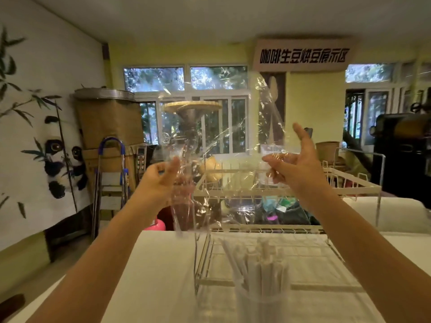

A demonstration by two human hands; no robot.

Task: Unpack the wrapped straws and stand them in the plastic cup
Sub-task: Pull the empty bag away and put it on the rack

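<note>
Both my hands are raised at chest height and hold a large clear plastic wrapper (pixel 217 141) stretched between them. My left hand (pixel 161 180) pinches its left edge between thumb and fingers. My right hand (pixel 296 164) grips its right edge with thumb and lower fingers, the index finger pointing up. Below, on the white table, a clear plastic cup (pixel 261 301) stands upright with several white wrapped straws (pixel 258 266) standing in it. The wrapper looks empty.
A white wire dish rack (pixel 289 190) stands on the white table (pixel 158 276) right behind the cup, with items under it. A stepladder (pixel 112 173), boxes and a panda wall painting are at the left. A dark machine (pixel 403 148) is at the right.
</note>
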